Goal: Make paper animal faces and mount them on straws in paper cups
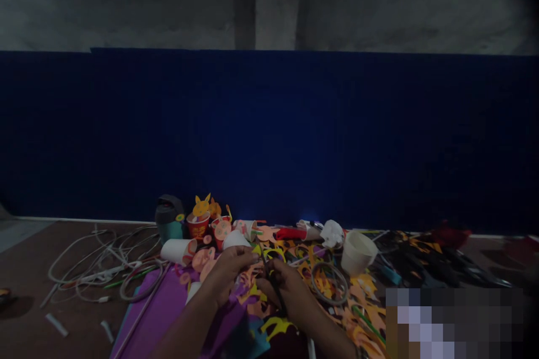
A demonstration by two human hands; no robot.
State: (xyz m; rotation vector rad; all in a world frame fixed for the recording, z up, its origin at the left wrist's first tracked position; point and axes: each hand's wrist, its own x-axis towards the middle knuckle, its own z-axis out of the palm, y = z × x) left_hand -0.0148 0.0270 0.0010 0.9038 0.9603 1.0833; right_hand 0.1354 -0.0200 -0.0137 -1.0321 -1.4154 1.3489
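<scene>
Both hands are low in the middle of the head view, over a pile of coloured paper scraps (pixel 280 326). My right hand (pixel 290 291) is closed round dark scissors (pixel 275 289), whose blades point up and away towards my left fingertips. My left hand (pixel 229 272) pinches a small yellow-green piece (pixel 257 249) beside the blades. Just beyond my left hand lie a white paper cup (pixel 236 239) and pink-orange round cutouts (pixel 203 258). Purple sheets (pixel 158 303) lie beneath and left of my left forearm.
White cables (pixel 99 261) coil at the left. Behind them stand a teal and dark container (pixel 169 224) and a red cup (pixel 197 226) with a rabbit-shaped cutout. A cream tub (pixel 357 253), crumpled white paper (pixel 332 234) and a ring (pixel 329 283) sit right. A blue panel (pixel 269 134) rises behind.
</scene>
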